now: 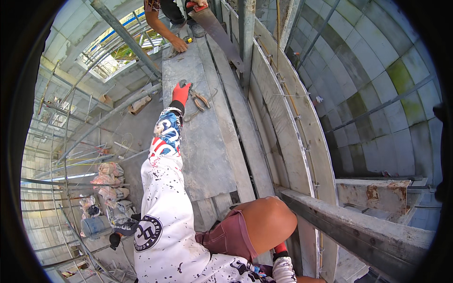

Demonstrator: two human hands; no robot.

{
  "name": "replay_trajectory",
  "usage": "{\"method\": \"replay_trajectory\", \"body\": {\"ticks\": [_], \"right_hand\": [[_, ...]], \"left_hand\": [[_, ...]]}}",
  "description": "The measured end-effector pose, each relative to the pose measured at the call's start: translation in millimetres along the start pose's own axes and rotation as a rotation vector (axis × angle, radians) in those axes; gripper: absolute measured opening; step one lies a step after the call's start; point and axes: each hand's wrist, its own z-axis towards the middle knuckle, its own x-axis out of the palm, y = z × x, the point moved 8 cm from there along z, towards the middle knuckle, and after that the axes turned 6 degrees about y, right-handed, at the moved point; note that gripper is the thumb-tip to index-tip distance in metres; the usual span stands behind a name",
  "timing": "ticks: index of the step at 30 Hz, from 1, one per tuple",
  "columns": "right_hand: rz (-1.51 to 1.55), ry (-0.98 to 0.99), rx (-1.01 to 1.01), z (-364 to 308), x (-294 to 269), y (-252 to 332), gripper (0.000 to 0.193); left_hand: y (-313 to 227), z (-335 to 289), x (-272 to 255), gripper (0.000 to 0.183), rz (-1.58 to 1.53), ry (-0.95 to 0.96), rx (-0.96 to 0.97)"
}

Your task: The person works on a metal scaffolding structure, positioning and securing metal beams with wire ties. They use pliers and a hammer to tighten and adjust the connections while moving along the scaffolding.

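The wide curved wall of pale blocks (377, 80), stained green in places, stood at the right, and a curved formwork of light wooden boards (283, 122) ran along it. On the scaffold lay a flat grey plywood sheet (207, 155) across long grey planks (236, 127), and the person sat on these, one bare knee (269, 221) bent up near the lower edge. Before the knee a thick grey timber beam (358, 231) crossed toward the right. The left arm, in a white patterned sleeve (163, 198), was stretched far forward over the sheet. The left hand (180, 93), in a red glove, rested on the sheet with its fingers reaching to a pair of metal pincers with worn orange handles (199, 99); it touched or nearly touched them, and I could not tell if the fingers closed on the tool. The pincers lay on the plywood sheet, just right of that hand. Of the right hand (281, 248) only a bit of red glove showed below the knee, so its grip could not be judged. Farther along the planks another person's bare hand (179, 45) pressed on the sheet, and a hand saw with red handle (214, 26) lay just beside. Far below, several filled sacks (109, 188) were piled on the ground.
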Motion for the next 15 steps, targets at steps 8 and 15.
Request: {"method": "replay_trajectory", "body": {"ticks": [8,15], "right_hand": [[-0.059,-0.015,0.12,-8,8,6,0.048],[-0.361,0.07,0.129,62,18,69,0.039]], "left_hand": [[-11,-83,51,0.07,0.543,-0.008,0.239],[124,-293,53,0.06,0.901,0.01,0.13]]}}
